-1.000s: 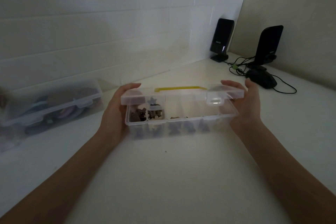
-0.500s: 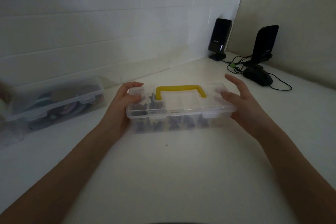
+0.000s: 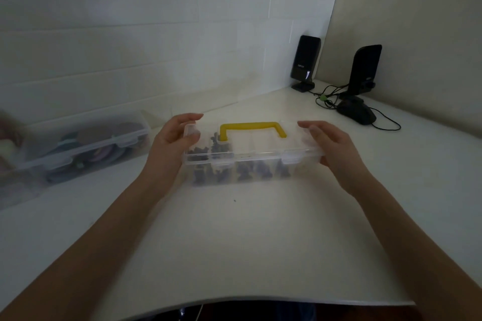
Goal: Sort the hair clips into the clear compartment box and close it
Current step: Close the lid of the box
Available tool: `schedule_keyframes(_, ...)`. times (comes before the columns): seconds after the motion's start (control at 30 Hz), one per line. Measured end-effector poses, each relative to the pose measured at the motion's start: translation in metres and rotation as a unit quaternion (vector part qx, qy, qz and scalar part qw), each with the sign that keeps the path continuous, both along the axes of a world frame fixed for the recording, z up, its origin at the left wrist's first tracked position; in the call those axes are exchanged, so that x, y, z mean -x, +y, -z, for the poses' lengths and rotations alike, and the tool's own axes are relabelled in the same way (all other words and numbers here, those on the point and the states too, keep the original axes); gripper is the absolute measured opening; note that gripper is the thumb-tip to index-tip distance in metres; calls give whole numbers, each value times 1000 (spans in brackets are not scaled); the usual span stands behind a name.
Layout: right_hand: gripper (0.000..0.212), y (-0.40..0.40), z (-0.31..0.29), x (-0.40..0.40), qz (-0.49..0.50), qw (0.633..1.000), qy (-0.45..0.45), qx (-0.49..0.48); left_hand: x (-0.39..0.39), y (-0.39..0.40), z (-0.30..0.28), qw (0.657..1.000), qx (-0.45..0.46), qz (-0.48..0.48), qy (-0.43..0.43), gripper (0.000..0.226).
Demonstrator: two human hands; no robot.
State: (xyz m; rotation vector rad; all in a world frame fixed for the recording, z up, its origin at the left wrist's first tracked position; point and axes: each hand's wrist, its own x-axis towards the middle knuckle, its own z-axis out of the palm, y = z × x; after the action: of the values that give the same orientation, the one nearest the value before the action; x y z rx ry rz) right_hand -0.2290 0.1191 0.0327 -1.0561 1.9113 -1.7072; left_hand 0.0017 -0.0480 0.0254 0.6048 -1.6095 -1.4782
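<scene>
The clear compartment box [image 3: 250,168] stands on the white table with its lid down flat and a yellow handle [image 3: 250,125] lying on top. Dark hair clips [image 3: 208,151] show through the lid and the front wall, mostly in the left compartments. My left hand [image 3: 167,148] grips the box's left end, fingers curled over the far corner and thumb on the lid. My right hand [image 3: 336,148] lies at the right end with straight fingers on the lid and the thumb at the front edge. Two front latches [image 3: 290,160] are visible; whether they are snapped I cannot tell.
A second clear lidded box [image 3: 86,148] with round coloured items stands at the left by the wall. Two black speakers [image 3: 305,62] [image 3: 365,70], a black mouse [image 3: 356,112] and cables sit in the far right corner. The table's front edge [image 3: 260,299] is near me.
The lid, raised a second ago, has come down flat onto the box. Both hands have shifted from holding the lid to the box's two ends.
</scene>
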Motion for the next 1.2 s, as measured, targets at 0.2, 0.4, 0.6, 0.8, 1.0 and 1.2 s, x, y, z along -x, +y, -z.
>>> schedule_keyframes(0.2, 65, 17, 21, -16, -67, 993, 84, -44, -3, 14, -13, 973, 193, 10, -129, 32)
schedule_keyframes(0.4, 69, 15, 20, -18, -15, 990, 126, -56, -6, 8, -4, 879, 396, -36, -262, 85)
schedule_keyframes(0.6, 57, 8, 22, -16, -4, 992, 121, -36, -2, 10, 0, 818, 502, -61, -274, 88)
schedule_keyframes(0.8, 41, -8, 33, -25, 70, 978, 194, -42, 12, 9, 19, 700, 642, -199, -240, 44)
schedule_keyframes(1.0, 58, -37, 38, -34, 20, 879, 465, -109, 32, 6, 21, 627, 672, -266, -291, 30)
schedule_keyframes(1.2, 63, -93, 39, -37, -19, 887, 449, -104, 31, -26, 14, 641, 588, -256, -423, 36)
